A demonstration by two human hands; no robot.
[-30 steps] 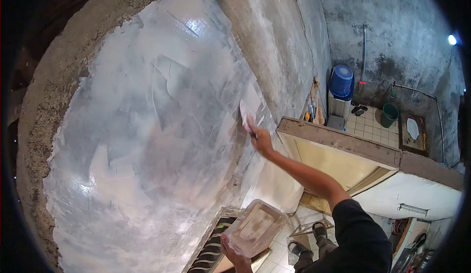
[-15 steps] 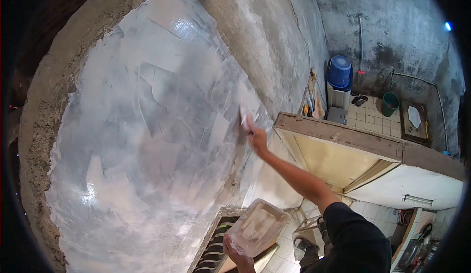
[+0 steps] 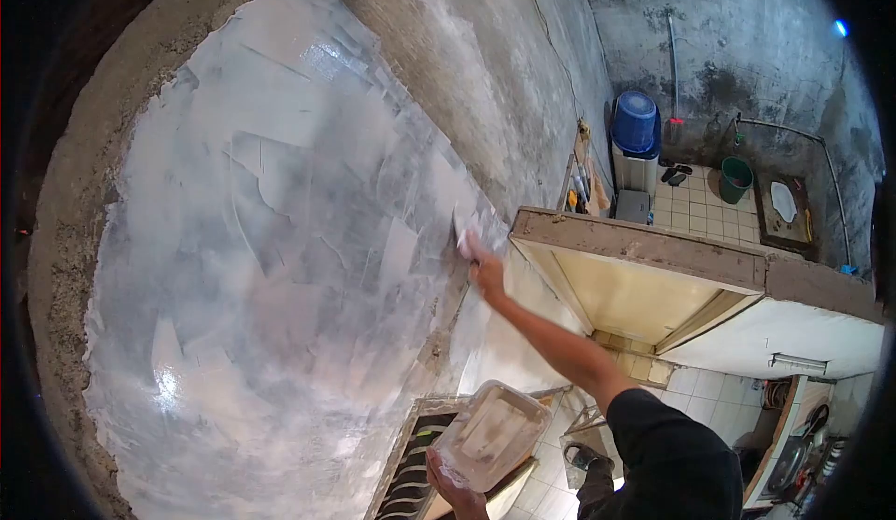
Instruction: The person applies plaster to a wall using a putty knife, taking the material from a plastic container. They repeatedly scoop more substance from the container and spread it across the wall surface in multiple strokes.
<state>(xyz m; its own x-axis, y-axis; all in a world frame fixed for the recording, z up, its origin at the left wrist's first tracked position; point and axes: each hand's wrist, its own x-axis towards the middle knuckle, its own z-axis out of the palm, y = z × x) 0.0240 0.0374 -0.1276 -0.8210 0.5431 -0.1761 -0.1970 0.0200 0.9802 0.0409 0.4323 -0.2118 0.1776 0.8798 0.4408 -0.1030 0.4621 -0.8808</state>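
My right hand is closed around a putty knife, its blade against the wall near the lower right edge of the coated patch. The blade is smeared with pale filler and partly hard to make out. A wet grey-white skim coat covers much of the wall, with overlapping strokes and shiny spots. Low in the view, my left hand grips a shallow plastic tub by its near side. The tub is tilted, with pale filler residue inside, and white smears show on the left fingers.
A brown ledge juts out right of my arm. Far below are a tiled floor, a blue bucket and a green bucket. My foot stands on a raised support. A vent grille sits beside the tub.
My right hand and the putty knife have moved slightly down along the wall relative to the ledge. The view has shifted a little. The left hand still holds the tub.
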